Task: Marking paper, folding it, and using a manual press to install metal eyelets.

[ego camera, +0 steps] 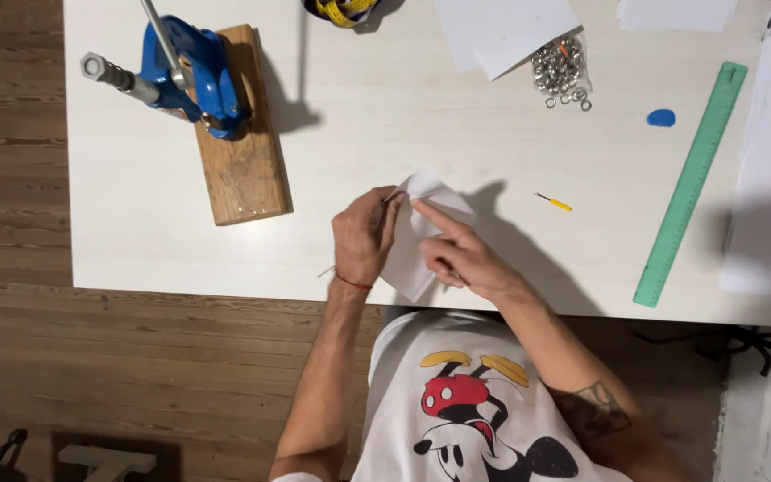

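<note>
- The left hand [363, 239] is closed on a thin dark tool [392, 196], seemingly pinched between thumb and fingers, with its tip right at the upper edge of a small white piece of material [412, 254].
- The right hand [461, 259] has its fingers folded onto the white piece from the other side, index finger stretched out toward the top corner, so it is clamped on the piece rather than open.
- The white piece sits between the two hands, at the near edge of the white counter [136, 223], just in front of the person's chest; whether it rests on the counter or is lifted a little cannot be told.
- Risk, as I judge it — the tool tip works very near the right index fingertip, so a slip off the edge could jab the finger.
- Another risk: the piece is held only at one side and looks thin and floppy, so a hard push could crumple it or put the mark or hole off its spot.
- Being so near the counter's edge, the piece could drop to the wooden floor if the grip loosens.
- Well apart from the hands: a blue hand press [191, 76] on a wooden board [243, 170] to the left, a small yellow-handled tool [553, 203] just to the right, a green ruler [691, 183] further right, a bag of metal rings [560, 71] and a blue chalk piece [660, 117] toward the back.
</note>
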